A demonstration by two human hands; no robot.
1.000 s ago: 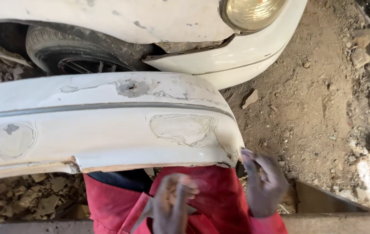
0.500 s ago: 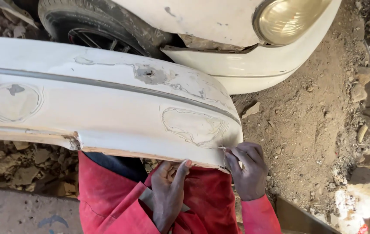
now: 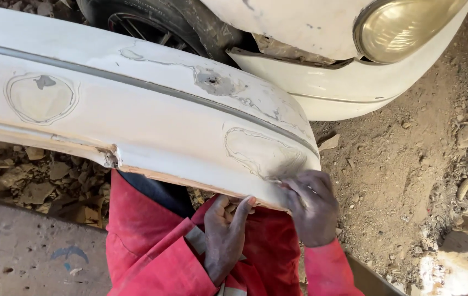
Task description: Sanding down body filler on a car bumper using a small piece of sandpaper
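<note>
The white bumper [image 3: 135,126], lying across the lap before the car [image 3: 321,82], is now steadied from beneath by the left hand [image 3: 224,241], fingers curled on its lower edge; the right hand [image 3: 311,205], raised earlier, is pinched on a small tool, pressed to the filler patch [image 3: 261,153].

Matt, scuffed white plastic bumper [image 3: 135,126] with rough filler patches; glossy glass headlamp [image 3: 403,27]

The detached white plastic car bumper [image 3: 135,126] lay across the person's lap, its lower edge touching the fingers [image 3: 299,189] of the right hand [image 3: 313,211] and the left hand [image 3: 225,235]. Beyond the fingers stood the white car [image 3: 321,82] with its round headlamp [image 3: 403,27] and black tyre [image 3: 157,24]. To the right of the fingers lay stony dirt ground [image 3: 409,181].
</note>
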